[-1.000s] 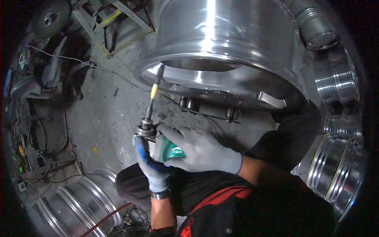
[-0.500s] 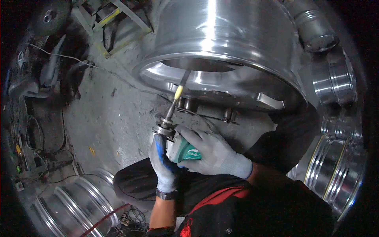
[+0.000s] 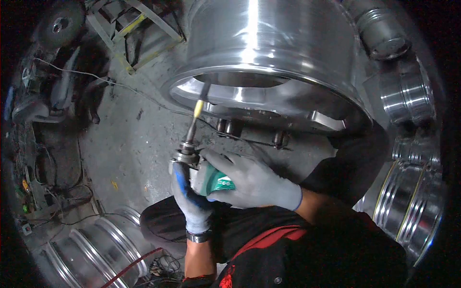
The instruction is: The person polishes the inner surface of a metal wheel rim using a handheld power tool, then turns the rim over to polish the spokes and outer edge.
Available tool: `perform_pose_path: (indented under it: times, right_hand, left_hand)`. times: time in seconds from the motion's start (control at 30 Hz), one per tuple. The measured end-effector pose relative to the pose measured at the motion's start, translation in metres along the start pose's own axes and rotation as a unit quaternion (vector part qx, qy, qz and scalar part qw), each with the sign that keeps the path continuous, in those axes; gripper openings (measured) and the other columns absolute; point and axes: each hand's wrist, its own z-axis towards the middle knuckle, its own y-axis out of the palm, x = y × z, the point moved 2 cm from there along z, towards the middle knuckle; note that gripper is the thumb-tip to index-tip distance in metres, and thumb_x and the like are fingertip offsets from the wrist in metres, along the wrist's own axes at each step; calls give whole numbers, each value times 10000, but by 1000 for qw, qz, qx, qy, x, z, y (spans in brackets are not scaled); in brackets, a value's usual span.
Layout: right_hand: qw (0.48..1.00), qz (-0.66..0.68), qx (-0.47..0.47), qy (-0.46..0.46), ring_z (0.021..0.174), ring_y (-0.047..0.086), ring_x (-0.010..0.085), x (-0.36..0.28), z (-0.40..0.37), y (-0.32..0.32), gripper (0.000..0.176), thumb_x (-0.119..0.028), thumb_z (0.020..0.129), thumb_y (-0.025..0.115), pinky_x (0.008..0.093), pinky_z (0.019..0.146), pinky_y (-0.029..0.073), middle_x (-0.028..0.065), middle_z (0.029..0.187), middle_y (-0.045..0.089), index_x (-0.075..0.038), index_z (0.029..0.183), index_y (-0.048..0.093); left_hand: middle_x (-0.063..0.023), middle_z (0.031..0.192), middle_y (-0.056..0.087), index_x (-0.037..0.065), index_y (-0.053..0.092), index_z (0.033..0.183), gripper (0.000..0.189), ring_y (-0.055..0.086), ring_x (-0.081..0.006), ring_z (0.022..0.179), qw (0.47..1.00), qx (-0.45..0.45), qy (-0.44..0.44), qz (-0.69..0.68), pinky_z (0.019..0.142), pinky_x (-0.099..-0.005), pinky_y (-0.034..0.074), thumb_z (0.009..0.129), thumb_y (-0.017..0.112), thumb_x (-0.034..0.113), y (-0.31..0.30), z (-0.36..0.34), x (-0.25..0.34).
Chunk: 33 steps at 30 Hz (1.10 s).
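Note:
Both gloved hands hold a green angle grinder (image 3: 222, 183) in front of a large polished metal wheel rim (image 3: 273, 36). My left hand (image 3: 188, 194), with blue on its glove, is closed around the tool's metal head. My right hand (image 3: 259, 185) wraps over the green body from the right. From the head a long spindle (image 3: 191, 129) with a yellow band points up and away. Its dark, blurred tip overlaps the rim's open end at the left. The rim lies on its side, its open face toward me.
Small rollers (image 3: 230, 127) show under the rim. More metal wheels stand on the right (image 3: 406, 98) and at the lower left (image 3: 91, 254). A metal frame (image 3: 129, 36) stands at the back left, and a cable (image 3: 129, 88) crosses the floor. My bent legs flank the work.
Both hands and the grinder have shifted left and slightly up. The spindle tip has moved left along the rim's opening. The rim stays in place.

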Motion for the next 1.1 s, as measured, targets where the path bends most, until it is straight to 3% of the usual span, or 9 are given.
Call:
perform_pose_path:
  times: [0.07,0.23,0.43,0.53,0.6,0.83,1.0,1.07,1.1]
  right_hand:
    - [999,-25,-14,19,1045,683,500,-1,-4,-3,903,-408,847,801,563,897,570,343,1218,618,-33,1552,380]
    - [999,-35,9,-3,1060,681,434,-2,7,3,909,-388,834,840,498,896,573,282,1270,625,-3,1546,427]
    - [996,18,-68,48,1030,679,516,-5,16,1,879,-400,856,793,578,891,565,345,1195,628,-56,1552,381]
    - [1000,-20,-8,4,1025,677,519,1,0,4,882,-408,857,791,580,891,563,345,1203,624,-56,1553,378]
    - [1000,-12,19,13,1010,680,523,2,-4,1,893,-421,863,785,580,886,565,343,1216,618,-60,1563,365]
    - [999,21,-30,16,1005,686,514,-3,18,6,914,-425,866,777,565,882,570,331,1200,630,-50,1579,344]
    - [1000,-6,5,4,994,687,500,-2,13,6,917,-420,857,784,560,872,568,328,1175,636,-34,1568,352]
    - [1000,1,-6,16,1001,684,499,-4,11,2,917,-418,856,785,562,875,565,321,1174,639,-37,1569,354]
    - [999,10,-14,27,1008,682,498,-4,10,2,916,-417,854,785,565,877,562,314,1172,642,-40,1570,356]
  left_hand:
    - [-97,1310,621,34,523,1453,478,620,-207,1188,994,-27,47,100,1033,-397,510,1131,386,360,5,-2,6]
    - [-74,1265,632,32,571,1382,423,618,-182,1131,996,8,-30,-80,1013,-377,515,1139,377,319,0,7,6]
    - [-68,1251,638,34,581,1370,412,616,-175,1134,993,20,-21,-115,1016,-375,512,1138,389,314,-5,8,10]
    - [-76,1307,617,28,538,1434,424,612,-190,1174,992,-34,54,108,1032,-379,511,1130,417,300,2,3,9]
    - [-80,1331,606,17,522,1456,432,597,-201,1217,992,-35,-48,-107,1066,-391,493,1112,454,271,4,1,0]
    - [-97,1343,616,27,531,1439,451,597,-211,1223,974,7,-67,-218,1100,-424,471,1132,412,335,-11,12,12]
    - [-88,1314,621,33,541,1425,436,598,-193,1201,980,-6,-52,-191,1093,-405,472,1133,405,328,-8,10,8]
    - [-78,1289,622,31,549,1413,425,596,-179,1183,988,-12,83,127,1083,-394,474,1131,416,320,-3,10,18]
    - [-72,1274,624,25,560,1394,407,592,-171,1174,1000,-13,18,-20,1063,-387,484,1128,430,304,-2,11,19]
